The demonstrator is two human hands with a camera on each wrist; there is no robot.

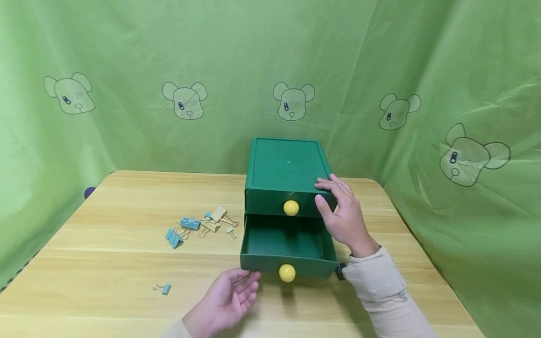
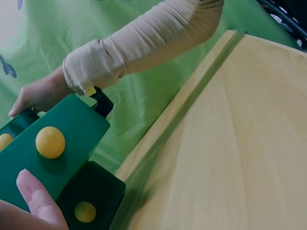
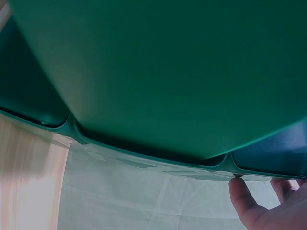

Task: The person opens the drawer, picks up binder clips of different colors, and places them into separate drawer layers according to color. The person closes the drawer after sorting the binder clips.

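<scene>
Drawn from green cabinet: one drawer; still outside, leftward: binder clips; spread, front-right: right hand; relaxed, front-left: left hand.

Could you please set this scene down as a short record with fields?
Main item: green drawer unit on a wooden table
Configuration: top drawer shut, middle drawer pulled out, bottom drawer beneath; yellow knobs on all three
Right hand: rests at the unit's upper right front corner
Left hand: by the middle drawer's left front corner; contact unclear
Loose items: blue and beige binder clips left of the unit; one blue clip apart, nearer the person
Backdrop: green sheet
</scene>
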